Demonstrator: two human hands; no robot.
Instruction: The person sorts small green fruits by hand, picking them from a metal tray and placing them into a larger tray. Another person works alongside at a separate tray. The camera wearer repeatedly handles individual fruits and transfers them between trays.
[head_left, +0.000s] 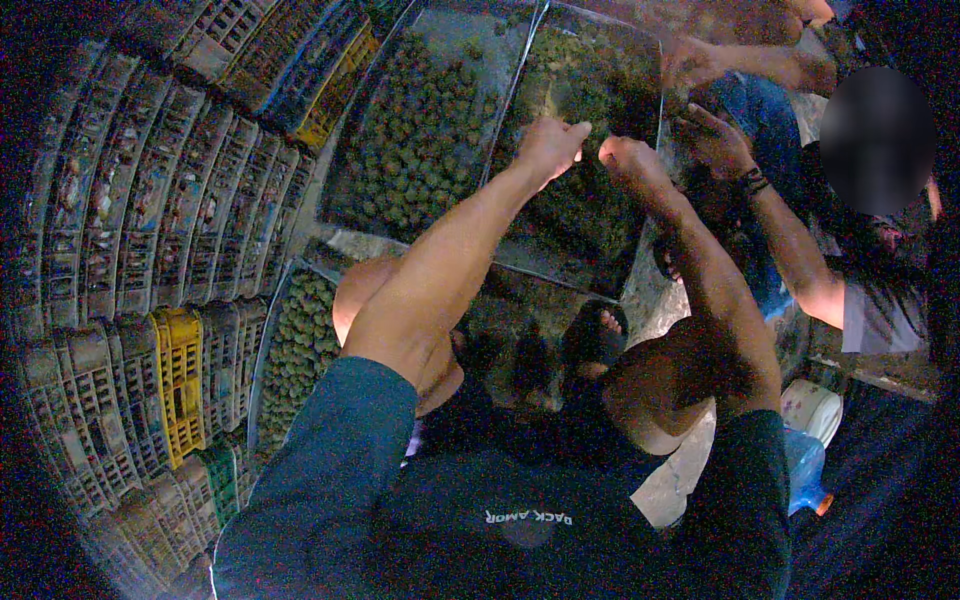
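My left hand (553, 148) is above a dark tray (559, 274) of small greenish-brown pieces, its fingers curled and the thumb pointing right. Close by on its right, my right hand (636, 162) is also curled over the same tray. The two hands are apart. The picture is too grainy to tell whether either hand pinches something small. A second tray (459, 26), adjoining on the left, holds many small round greenish things (420, 127). A pale strip runs along the edge between the trays.
Stacked plastic crates (150, 187) line the left side, one of them yellow (178, 386). Another container of round green things (300, 337) sits by my left knee. At right are a co-worker's hand (716, 142), a white bucket (814, 412) and a blue bottle (806, 469). Another person's arm (750, 67) reaches in above.
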